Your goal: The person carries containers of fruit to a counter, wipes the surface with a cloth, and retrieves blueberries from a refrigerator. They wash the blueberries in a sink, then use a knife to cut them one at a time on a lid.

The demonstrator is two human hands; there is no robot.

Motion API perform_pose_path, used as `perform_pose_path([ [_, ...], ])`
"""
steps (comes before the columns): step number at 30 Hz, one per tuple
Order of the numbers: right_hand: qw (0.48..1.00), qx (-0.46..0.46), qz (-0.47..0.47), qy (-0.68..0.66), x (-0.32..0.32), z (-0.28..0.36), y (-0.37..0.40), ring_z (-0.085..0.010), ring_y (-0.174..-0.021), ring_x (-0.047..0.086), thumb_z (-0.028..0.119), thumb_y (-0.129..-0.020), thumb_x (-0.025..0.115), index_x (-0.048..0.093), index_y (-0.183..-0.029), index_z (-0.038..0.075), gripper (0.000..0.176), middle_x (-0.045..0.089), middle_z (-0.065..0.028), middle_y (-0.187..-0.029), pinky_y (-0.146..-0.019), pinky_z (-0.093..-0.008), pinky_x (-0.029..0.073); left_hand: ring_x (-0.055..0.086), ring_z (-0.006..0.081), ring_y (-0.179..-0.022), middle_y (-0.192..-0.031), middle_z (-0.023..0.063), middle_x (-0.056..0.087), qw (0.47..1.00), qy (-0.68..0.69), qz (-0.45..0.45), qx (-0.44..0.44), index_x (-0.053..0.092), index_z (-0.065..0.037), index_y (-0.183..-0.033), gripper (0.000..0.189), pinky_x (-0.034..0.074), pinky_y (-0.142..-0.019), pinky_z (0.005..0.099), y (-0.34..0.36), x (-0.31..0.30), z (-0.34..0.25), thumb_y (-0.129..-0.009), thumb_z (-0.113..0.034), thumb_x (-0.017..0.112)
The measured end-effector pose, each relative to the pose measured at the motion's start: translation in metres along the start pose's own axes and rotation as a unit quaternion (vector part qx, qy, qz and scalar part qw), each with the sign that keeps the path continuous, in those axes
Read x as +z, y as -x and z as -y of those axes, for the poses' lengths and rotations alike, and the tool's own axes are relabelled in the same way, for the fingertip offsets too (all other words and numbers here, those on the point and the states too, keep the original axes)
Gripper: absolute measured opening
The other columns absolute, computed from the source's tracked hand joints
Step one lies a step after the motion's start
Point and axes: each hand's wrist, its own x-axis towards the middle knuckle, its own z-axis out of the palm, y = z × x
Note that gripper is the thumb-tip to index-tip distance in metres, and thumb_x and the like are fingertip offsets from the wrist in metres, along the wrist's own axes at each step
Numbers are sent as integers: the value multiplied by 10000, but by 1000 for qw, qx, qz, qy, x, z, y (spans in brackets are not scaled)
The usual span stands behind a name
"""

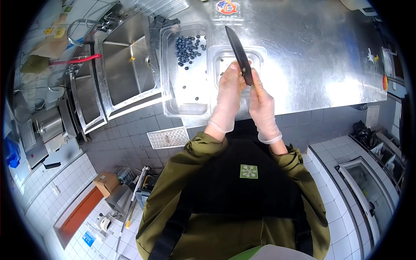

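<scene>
Over the bench [312,65]: right hand [263,110] fingers closed round the knife [236,43] handle, left hand [229,97] fingers pinching the blade base. Looks like blade wiping. Next stroke needs fingers kept off the edge.

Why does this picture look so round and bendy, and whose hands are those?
The camera sits on a person's head and looks down, so you see their own chest and arms; the lens bends everything round. The left hand and right hand wear thin gloves. They meet at the handle of a dark knife, its blade pointing away; the right hand seems to grip it. On the steel counter lies a clear tray with blueberries, a smaller clear tub beside it, and a sink to the left.
</scene>
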Motion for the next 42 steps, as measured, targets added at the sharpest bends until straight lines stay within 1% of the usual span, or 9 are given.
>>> perform_pose_path([
  [14,994,13,-15,-110,3,-11,-6,-57,-718,407,-48,-886,430,370,-1393,181,560,448,32,-803,-678,-168,355,542,83,-791,-905,15,594,999,20,-25,-17,569,-66,-984,110,453,-714,248,-16,-9,15,-878,-88,582],
  [17,992,37,-30,-115,0,-13,-5,-64,-700,418,-55,-877,429,359,-1398,174,574,463,30,-794,-672,-169,365,545,79,-739,-899,19,595,982,-161,-66,74,583,-56,-961,95,467,-646,254,-20,-17,22,-867,-74,589],
  [19,991,60,-26,-116,-6,-18,-6,-88,-678,461,-79,-852,425,346,-1403,157,605,494,6,-768,-665,-184,391,607,226,-766,-913,75,619,820,-498,-36,278,608,-45,-981,187,489,-649,298,-19,-28,20,-795,-46,617],
  [21,988,79,-35,-125,-9,-18,-6,-55,-644,388,-83,-853,415,339,-1408,159,610,396,49,-723,-641,-162,347,603,291,-856,-926,113,616,502,-761,-23,410,619,-40,-962,186,493,-709,346,-16,-37,21,-787,-101,624],
  [26,975,100,-45,-194,-18,-10,-5,-43,-683,354,-33,-898,413,339,-1405,143,542,386,69,-763,-673,-149,311,613,305,-884,-924,122,640,596,-704,-98,374,651,-66,-887,125,495,-772,383,-9,-55,-24,-799,-134,595],
  [29,970,106,-48,-213,-20,-16,-1,-40,-663,338,1,-920,420,346,-1403,157,513,387,73,-757,-654,-149,304,641,312,-778,-906,147,637,528,-796,-255,152,635,-44,-901,137,509,-665,392,-18,-96,-52,-816,-141,590],
  [34,975,108,-45,-189,-19,-2,0,-35,-642,335,-8,-916,421,352,-1402,175,524,384,74,-734,-646,-148,315,660,295,-821,-916,144,653,381,-882,-277,2,609,-45,-884,125,525,-704,350,-51,-180,-26,-777,-108,601],
  [37,970,111,-31,-216,-17,-2,3,-31,-630,335,-18,-910,419,349,-1404,176,535,383,76,-728,-635,-148,322,671,204,-793,-902,86,660,453,-876,-162,-2,636,-55,-930,126,547,-681,284,-41,-175,-44,-820,-93,586],
  [42,993,49,19,-107,-14,11,7,-72,-675,446,-67,-876,429,347,-1403,162,580,486,7,-757,-664,-183,394,631,157,-802,-900,83,659,929,-352,-106,49,645,-14,-971,149,502,-764,252,-5,-84,-82,-828,-36,609],
])
